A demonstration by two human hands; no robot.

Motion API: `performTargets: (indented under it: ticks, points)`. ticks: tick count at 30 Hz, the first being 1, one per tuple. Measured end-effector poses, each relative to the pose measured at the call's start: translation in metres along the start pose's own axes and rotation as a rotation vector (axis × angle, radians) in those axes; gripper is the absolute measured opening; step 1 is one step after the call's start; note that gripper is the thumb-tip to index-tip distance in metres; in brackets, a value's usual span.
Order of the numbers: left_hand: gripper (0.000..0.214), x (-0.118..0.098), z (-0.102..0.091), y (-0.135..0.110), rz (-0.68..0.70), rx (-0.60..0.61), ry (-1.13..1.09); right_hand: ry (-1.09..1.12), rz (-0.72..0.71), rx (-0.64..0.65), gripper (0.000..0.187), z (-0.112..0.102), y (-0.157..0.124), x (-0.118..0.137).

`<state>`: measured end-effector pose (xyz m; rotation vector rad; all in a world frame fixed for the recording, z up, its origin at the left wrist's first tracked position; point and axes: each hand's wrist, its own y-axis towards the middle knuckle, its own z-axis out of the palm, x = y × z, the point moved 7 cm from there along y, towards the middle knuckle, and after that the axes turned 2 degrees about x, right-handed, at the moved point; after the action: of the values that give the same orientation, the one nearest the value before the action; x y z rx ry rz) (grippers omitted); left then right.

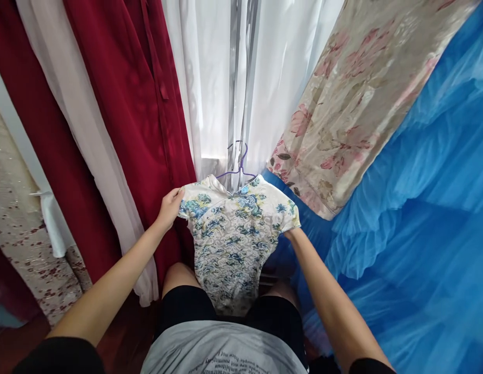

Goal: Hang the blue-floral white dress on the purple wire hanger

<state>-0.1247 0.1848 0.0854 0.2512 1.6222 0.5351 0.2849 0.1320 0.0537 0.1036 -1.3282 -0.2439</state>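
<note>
A white short-sleeved dress (233,234) with blue and green flowers hangs on a purple hanger (242,170) in front of my body. At its neckline sits a small blue fastening. My left hand (171,206) pinches the edge of the sleeve on the left side. On the other side, my right hand (290,234) is at the opening of the opposite sleeve, and the cloth hides its fingers. The lower end of the dress drops between my legs, where its hem is hard to make out.
Dark red gowns (124,104) and a pale long cloth (81,119) hang on the left, beside a sequined garment (38,259). White drapes (213,78) hang behind the hanger. To the right are a pink-flowered beige garment (342,119) and a blue tulle gown (428,218).
</note>
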Motion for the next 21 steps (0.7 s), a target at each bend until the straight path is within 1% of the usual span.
performTargets:
  ticks: [2,3,5,6,8,10,11,13,15,16,18,19,20,21]
  points:
    - [0.052,-0.007,-0.006,-0.009,-0.046,0.002,-0.166,0.010,0.023,0.036,0.057,-0.012,-0.006,0.013]
    - [0.052,-0.013,-0.009,-0.012,-0.062,-0.009,-0.238,-0.006,0.031,0.067,0.057,-0.013,-0.010,0.022]
    - [0.053,-0.027,-0.013,-0.012,-0.056,-0.046,-0.328,-0.045,0.014,0.108,0.049,-0.008,-0.015,0.046]
    - [0.053,-0.036,-0.014,-0.011,-0.037,-0.058,-0.356,-0.054,-0.009,0.104,0.043,-0.004,-0.017,0.059]
    - [0.056,-0.057,-0.012,-0.005,0.036,-0.038,-0.358,-0.020,-0.060,0.049,0.037,0.003,-0.020,0.084]
    - [0.063,-0.082,-0.007,-0.003,0.162,0.015,-0.236,0.063,-0.090,-0.035,0.037,0.005,-0.026,0.099]
    - [0.068,-0.095,-0.003,-0.004,0.241,0.039,-0.108,0.093,-0.106,-0.080,0.037,0.004,-0.032,0.102]
    - [0.079,-0.118,0.010,-0.014,0.422,0.054,0.240,0.104,-0.170,-0.172,0.038,-0.001,-0.053,0.102]
    - [0.085,-0.131,0.031,-0.030,0.595,0.078,0.579,0.034,-0.255,-0.256,0.037,-0.005,-0.086,0.094]
    - [0.087,-0.131,0.043,-0.038,0.668,0.102,0.702,-0.026,-0.289,-0.289,0.038,-0.005,-0.104,0.088]
    - [0.095,-0.121,0.065,-0.054,0.782,0.164,0.823,-0.195,-0.333,-0.280,0.043,0.004,-0.139,0.079]
    - [0.098,-0.112,0.074,-0.060,0.822,0.181,0.827,-0.261,-0.368,-0.223,0.045,0.014,-0.152,0.077]
    - [0.100,-0.102,0.080,-0.064,0.847,0.176,0.799,-0.309,-0.395,-0.128,0.045,0.026,-0.163,0.078]
    - [0.099,-0.092,0.084,-0.067,0.850,0.145,0.745,-0.337,-0.415,-0.018,0.045,0.040,-0.172,0.080]
